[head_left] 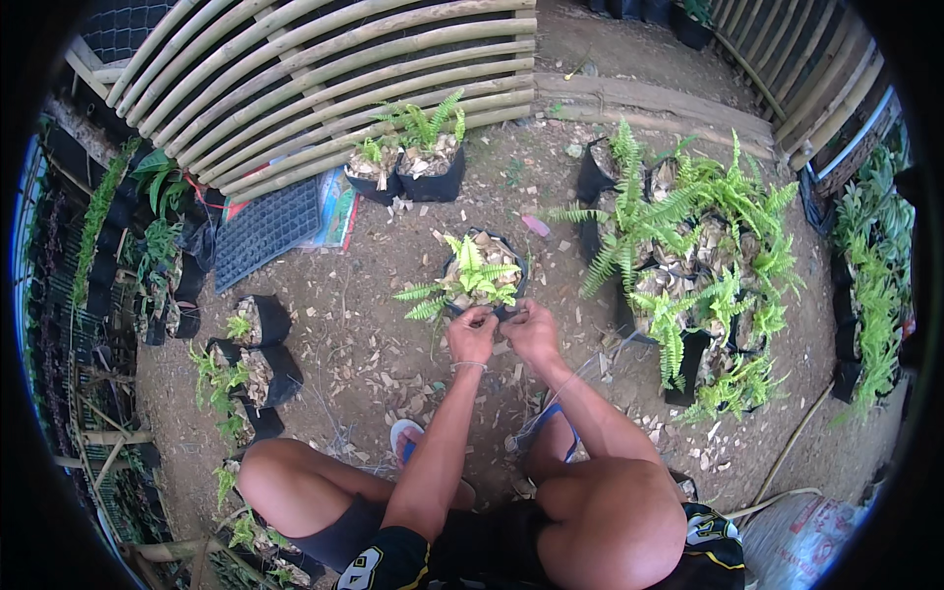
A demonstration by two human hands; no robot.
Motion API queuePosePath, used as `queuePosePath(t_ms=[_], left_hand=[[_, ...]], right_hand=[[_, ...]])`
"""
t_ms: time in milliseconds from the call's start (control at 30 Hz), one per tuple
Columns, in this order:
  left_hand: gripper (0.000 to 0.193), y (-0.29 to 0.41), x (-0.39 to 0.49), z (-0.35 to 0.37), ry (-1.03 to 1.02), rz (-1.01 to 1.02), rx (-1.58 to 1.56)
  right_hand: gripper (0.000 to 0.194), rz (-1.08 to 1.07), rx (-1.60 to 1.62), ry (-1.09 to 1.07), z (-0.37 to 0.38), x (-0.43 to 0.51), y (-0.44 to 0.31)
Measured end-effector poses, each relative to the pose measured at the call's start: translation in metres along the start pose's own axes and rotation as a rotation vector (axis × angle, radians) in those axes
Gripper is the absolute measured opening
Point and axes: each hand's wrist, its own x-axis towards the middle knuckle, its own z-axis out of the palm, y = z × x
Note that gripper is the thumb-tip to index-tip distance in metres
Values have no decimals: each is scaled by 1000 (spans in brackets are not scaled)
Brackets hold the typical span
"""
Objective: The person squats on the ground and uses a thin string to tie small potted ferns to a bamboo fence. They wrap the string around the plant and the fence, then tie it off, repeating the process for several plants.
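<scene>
A small green fern [476,271] stands in a black plastic grow bag [525,274] on the soil in front of me. Pale chips, like dry leaf or wood pieces, cover the top of its soil. My left hand [472,333] pinches the bag's near rim with thumb and fingers. Close beside it, my right hand [532,333] grips the same rim a little to the right. The fingertips partly hide what they hold. A thin wire or string [582,365] runs past my right forearm, and more of it lies loosely near my sandals.
Many potted ferns [686,243] crowd together at the right. Two more bags [431,177] stand by the bamboo slat panel [354,66]. A black seedling tray [269,228] leans at the left, above several bagged ferns [262,365]. A printed sack [804,542] lies at lower right.
</scene>
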Motion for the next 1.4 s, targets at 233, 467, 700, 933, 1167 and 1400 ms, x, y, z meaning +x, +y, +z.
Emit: queuePosePath(t_ms=[233, 467, 700, 933, 1167, 1400], left_hand=[[23, 11, -6, -4, -7, 110, 58], [22, 15, -15, -14, -26, 473, 310], [26, 25, -14, -19, -56, 614, 393], [35, 25, -11, -20, -154, 406, 325], [36, 34, 2, -27, -362, 329, 327], [34, 37, -3, -23, -282, 236, 247]], right_hand=[[37, 133, 192, -56, -10, 3, -19], [40, 230, 300, -83, -19, 7, -33], [34, 145, 209, -116, -14, 14, -34], [31, 52, 80, -141, -9, 25, -14], [39, -96, -190, -325, -29, 39, -17], [60, -251, -579, -335, -30, 33, -57]])
